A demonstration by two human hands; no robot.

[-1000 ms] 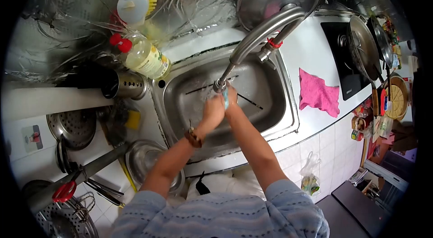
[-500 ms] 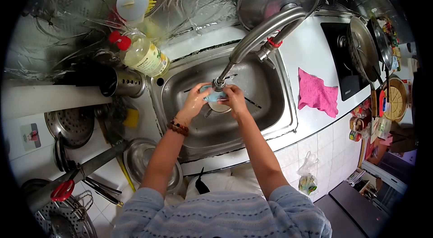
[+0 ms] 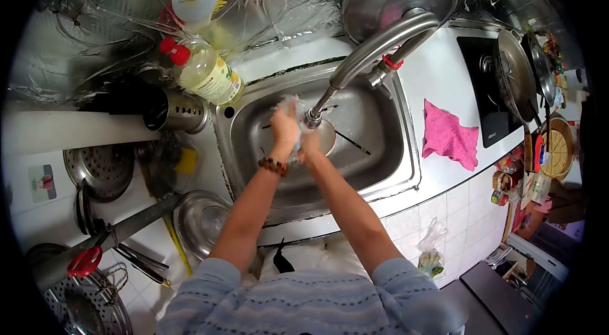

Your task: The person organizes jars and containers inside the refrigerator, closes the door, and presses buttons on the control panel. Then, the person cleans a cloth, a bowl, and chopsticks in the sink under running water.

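Both bare hands are over the sink [image 3: 374, 170], close together at the mouth of the curved tap [image 3: 365, 59]. The left hand [image 3: 285, 125] is raised just left of it, its fingers blurred; I can't tell whether they are spread or closed. The right hand [image 3: 310, 146] is just below the tap mouth, fingers partly hidden, so its grip can't be told either. A pale blue thing [image 3: 297, 137] shows between the hands, too blurred to make out. Behind the right hand, a pale round dish [image 3: 328, 137] lies in the basin, with a dark thin stick [image 3: 353, 143] slanting to its right. A red-capped bottle [image 3: 210, 78] leans at the sink's far left corner; a pink cloth [image 3: 448, 135] lies on the counter to the right.
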